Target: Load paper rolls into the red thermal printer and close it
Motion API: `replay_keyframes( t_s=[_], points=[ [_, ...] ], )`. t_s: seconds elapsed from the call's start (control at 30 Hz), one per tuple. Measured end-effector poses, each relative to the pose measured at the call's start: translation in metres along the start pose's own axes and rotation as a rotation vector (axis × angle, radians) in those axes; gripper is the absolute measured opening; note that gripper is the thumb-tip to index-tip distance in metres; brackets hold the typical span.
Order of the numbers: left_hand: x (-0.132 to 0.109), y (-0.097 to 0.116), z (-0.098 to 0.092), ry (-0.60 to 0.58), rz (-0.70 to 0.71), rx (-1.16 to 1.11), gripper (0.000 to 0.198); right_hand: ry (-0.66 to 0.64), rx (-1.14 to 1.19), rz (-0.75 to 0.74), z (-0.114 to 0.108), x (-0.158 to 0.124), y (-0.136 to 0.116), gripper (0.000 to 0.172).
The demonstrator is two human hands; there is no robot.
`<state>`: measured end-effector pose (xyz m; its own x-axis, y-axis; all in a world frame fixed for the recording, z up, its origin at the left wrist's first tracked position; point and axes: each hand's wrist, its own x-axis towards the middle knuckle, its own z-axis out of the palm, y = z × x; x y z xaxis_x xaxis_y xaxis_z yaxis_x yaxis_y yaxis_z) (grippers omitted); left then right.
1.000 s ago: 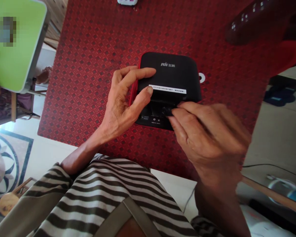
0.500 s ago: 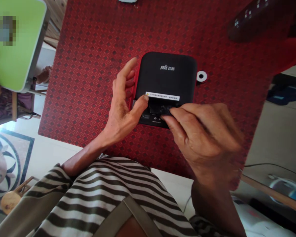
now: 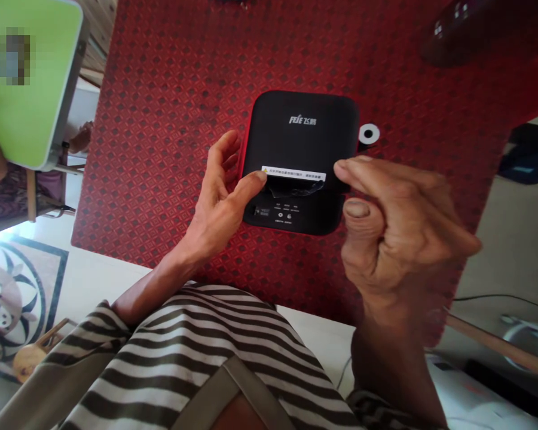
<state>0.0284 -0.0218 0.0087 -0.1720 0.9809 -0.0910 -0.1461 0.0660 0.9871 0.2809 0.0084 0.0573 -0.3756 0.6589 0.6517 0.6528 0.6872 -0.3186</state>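
A black receipt printer (image 3: 302, 140) with red sides and FEIE lettering lies on the red patterned table (image 3: 161, 149). A white label strip (image 3: 293, 173) with a yellow warning triangle crosses its lid. Just below, a piece of clear film (image 3: 298, 191) stands partly lifted, its free edge wrinkled over the control panel. My left hand (image 3: 222, 194) holds the printer's left side, thumb on the lid at the strip's end and fingers along the side. My right hand (image 3: 399, 218) hovers at the printer's right edge, thumb and forefinger apart, with nothing between them.
A small white paper roll (image 3: 369, 134) stands against the printer's right side. At the table's far right is a dark glossy object (image 3: 452, 36). A green-topped table (image 3: 31, 113) stands to the left, a person's arm beside it. A wooden stool (image 3: 29, 361) is on the floor.
My right hand has let go of the clear film and moved up and to the right, its fingers parting. The control panel now shows more. My left hand stays on the printer.
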Motion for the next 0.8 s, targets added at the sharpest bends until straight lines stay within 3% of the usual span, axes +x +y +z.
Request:
replay_keyframes(
  t_s=[0.33, 0.53, 0.73, 0.8],
  points=[
    [-0.001, -0.007, -0.003, 0.022, -0.017, -0.013, 0.078, 0.006, -0.060, 0.011, 0.005, -0.004, -0.004, 0.050],
    [0.001, 0.000, -0.005, 0.000, -0.010, -0.030, 0.067, 0.167, 0.054, 0.027, 0.016, -0.011, 0.002, 0.040],
    [-0.012, 0.010, -0.018, -0.054, -0.026, 0.032, 0.055, 0.553, 0.030, 0.073, 0.049, -0.048, 0.023, 0.049],
    [-0.015, 0.013, -0.021, -0.067, -0.017, 0.031, 0.056, 0.491, 0.086, 0.173, 0.052, -0.056, 0.013, 0.052]
  ],
)
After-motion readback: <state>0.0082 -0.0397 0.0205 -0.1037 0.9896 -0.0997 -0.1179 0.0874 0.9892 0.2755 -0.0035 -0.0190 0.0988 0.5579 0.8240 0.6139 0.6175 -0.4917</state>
